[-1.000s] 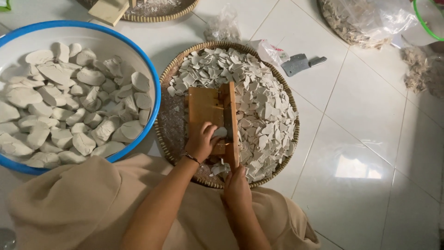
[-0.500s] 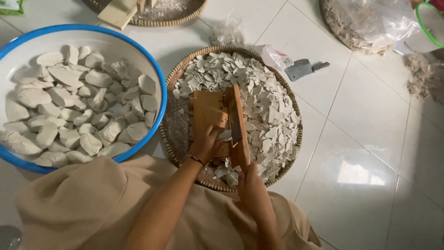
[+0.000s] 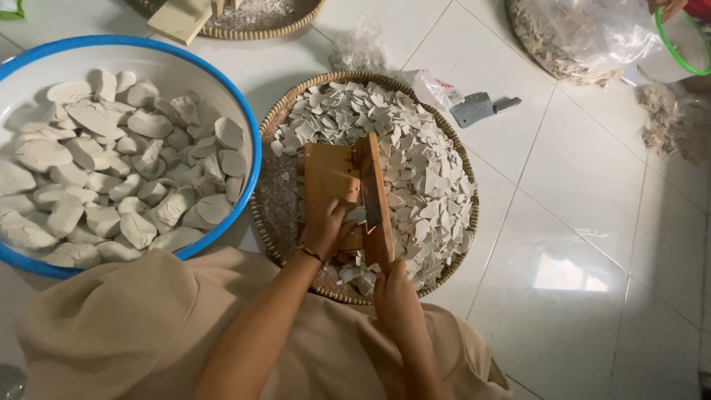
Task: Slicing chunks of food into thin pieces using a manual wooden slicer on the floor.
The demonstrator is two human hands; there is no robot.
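A wooden slicer board lies over a round woven tray heaped with pale thin slices. My left hand presses a pale chunk against the board, close to the blade. My right hand grips the near end of the hinged wooden blade arm, which lies lowered along the board. To the left, a white basin with a blue rim is full of whole pale chunks.
A small cleaver lies on the white tiled floor beyond the tray, beside crumpled plastic bags. Another woven tray with a wooden block sits at the top. A clear bag of slices and another person's hand are at top right.
The view has shifted slightly. My left hand has slid a little along the board, and my right hand still holds the blade arm down.
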